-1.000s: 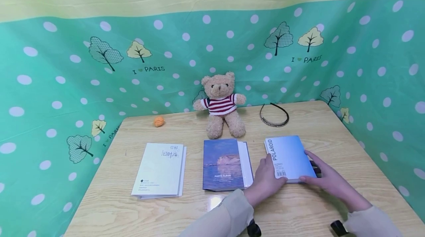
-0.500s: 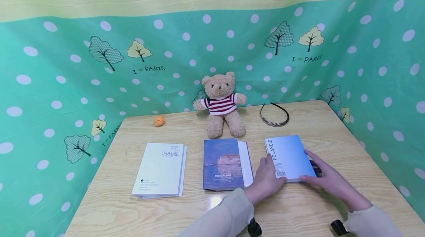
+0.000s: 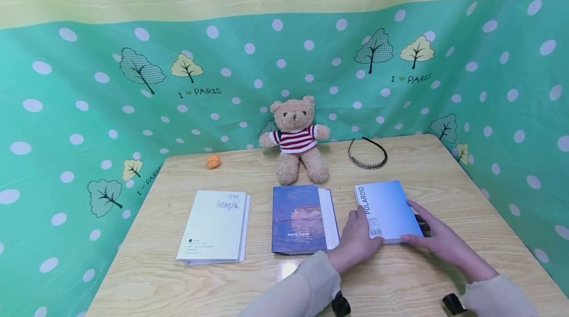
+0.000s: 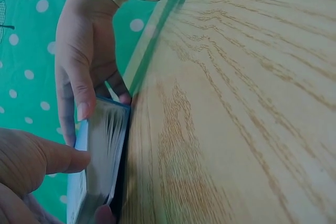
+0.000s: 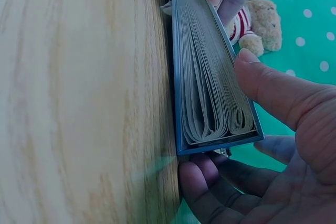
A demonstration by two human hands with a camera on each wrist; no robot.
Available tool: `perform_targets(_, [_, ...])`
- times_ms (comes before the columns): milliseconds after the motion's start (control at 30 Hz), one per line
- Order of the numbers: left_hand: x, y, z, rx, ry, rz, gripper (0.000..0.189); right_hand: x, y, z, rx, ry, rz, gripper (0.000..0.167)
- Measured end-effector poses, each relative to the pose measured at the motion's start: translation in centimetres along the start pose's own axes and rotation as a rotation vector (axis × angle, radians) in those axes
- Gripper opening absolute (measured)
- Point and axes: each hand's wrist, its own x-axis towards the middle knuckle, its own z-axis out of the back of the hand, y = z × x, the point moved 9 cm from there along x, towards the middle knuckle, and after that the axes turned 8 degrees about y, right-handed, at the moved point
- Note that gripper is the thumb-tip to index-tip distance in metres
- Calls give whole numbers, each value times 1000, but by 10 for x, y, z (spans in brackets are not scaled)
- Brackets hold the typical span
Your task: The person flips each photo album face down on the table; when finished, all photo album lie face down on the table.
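Note:
A blue photo album (image 3: 386, 211) marked POLAROID lies flat at the right of the table, its cover facing up. My left hand (image 3: 355, 240) grips its left side, thumb at the near corner. Round the right side curls my right hand (image 3: 437, 238), with the thumb at the near right corner. In the right wrist view the album's page edges (image 5: 205, 77) face the camera, and the right fingers bend around the spine side close to the tabletop. The left wrist view shows the left thumb and index finger along the cover and pages.
Left of the blue album lies a painted-cover photo album (image 3: 298, 218), and farther left a white album (image 3: 213, 225). Behind them sit a teddy bear (image 3: 295, 141), a black headband (image 3: 368, 166) and a small orange object (image 3: 213, 161). A green dotted cloth (image 3: 240, 75) hangs around the table.

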Motion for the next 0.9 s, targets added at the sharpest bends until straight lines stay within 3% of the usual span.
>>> perform_targets(600, [1,-1,0,61,23,-28,78,0,3,1,-21,-15,49,93])
perform_targets(900, [-1,0,4,17,74,-72,78,-1,2,0,-17,-14,20,94])
